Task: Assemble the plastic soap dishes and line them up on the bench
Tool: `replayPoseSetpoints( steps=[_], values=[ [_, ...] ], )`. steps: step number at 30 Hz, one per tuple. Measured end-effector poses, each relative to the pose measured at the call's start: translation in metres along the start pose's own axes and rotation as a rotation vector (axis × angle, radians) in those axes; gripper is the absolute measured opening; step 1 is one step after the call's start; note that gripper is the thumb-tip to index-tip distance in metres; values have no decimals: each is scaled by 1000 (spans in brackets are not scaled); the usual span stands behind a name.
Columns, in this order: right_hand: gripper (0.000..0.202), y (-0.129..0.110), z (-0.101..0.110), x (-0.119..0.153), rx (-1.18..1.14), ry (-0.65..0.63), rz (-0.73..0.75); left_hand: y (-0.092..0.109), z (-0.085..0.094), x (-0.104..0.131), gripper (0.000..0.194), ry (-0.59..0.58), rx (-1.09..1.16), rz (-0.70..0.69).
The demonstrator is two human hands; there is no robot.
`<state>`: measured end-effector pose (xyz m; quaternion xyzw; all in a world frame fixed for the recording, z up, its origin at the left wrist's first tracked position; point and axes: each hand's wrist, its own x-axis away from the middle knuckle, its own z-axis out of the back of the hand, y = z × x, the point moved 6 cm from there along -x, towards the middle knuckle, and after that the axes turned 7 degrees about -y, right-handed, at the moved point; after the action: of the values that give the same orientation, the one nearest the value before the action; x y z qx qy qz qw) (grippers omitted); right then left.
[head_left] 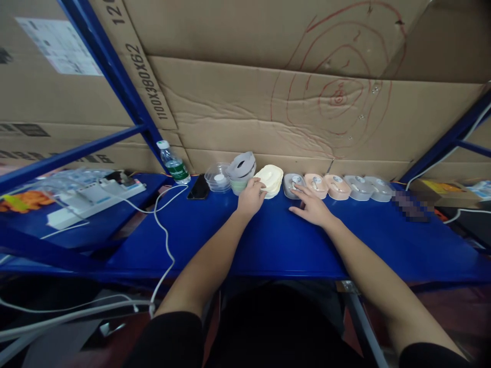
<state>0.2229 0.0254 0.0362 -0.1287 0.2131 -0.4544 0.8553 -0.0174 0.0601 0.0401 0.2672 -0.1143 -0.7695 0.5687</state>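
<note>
My left hand point(252, 197) has its fingers closed at the left edge of a stack of cream plastic pieces point(270, 179). My right hand point(311, 205) is open, fingers spread, its fingertips at the front of a grey lidded container point(293, 184). Right of that stand two peach containers point(316, 186) and two more grey ones point(359, 188), side by side in a row. Left of the cream stack are grey and pale green stacked pieces point(241, 171) and clear round plastic containers point(218, 179).
A water bottle point(175, 166) and a black phone point(198, 188) stand and lie at the left on the blue table point(284, 245). A white cable point(168, 235) crosses the table's left part. Further left is a power strip point(95, 203). Cardboard point(230, 102) rises behind.
</note>
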Motion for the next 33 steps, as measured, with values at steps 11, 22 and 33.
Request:
replayPoseSetpoints(
  steps=[11,22,33],
  values=[
    [68,4,-4,-1,-11,-29,12,-1,-7,-5,20,17,116,-29],
    [64,6,-7,0,-27,-28,8,6,-10,-8,12,73,104,-43],
    [64,9,-9,-1,-16,-36,14,6,-9,-8,13,89,144,17]
  ],
)
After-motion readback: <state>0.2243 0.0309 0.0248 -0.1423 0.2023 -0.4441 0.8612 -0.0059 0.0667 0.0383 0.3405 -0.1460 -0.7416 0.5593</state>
